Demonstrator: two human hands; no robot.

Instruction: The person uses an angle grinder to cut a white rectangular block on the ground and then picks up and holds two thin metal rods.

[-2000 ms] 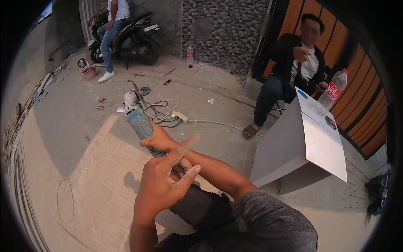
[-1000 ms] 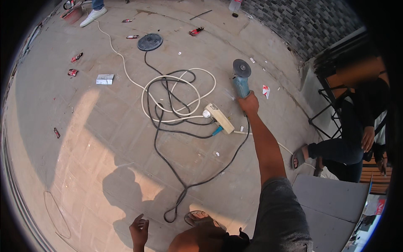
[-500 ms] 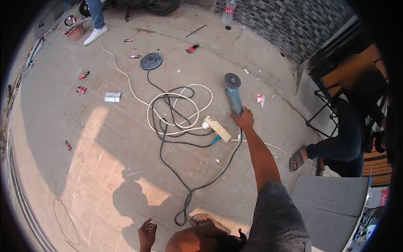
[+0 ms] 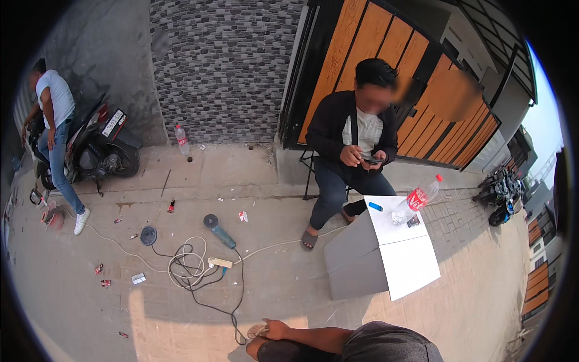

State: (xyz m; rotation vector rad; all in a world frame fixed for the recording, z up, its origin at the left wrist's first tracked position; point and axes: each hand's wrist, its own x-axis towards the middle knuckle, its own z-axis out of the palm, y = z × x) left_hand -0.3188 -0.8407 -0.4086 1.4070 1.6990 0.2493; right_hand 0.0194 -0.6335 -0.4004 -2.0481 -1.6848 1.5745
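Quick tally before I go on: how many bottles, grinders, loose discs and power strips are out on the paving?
Clear plastic bottles with red labels: 2
Teal-bodied angle grinder: 1
Loose dark round disc: 1
Cream power strip: 1
Total: 5

A: Bright, hazy daylight on the pavement [image 4: 289, 289]; soft shadows lie along the lower edge.

B: The fisheye bends the gate [image 4: 422, 84] and wall [image 4: 223, 66] toward a black rim. The centre is sharp, the edges smear, and the sky [image 4: 546, 102] is washed out.
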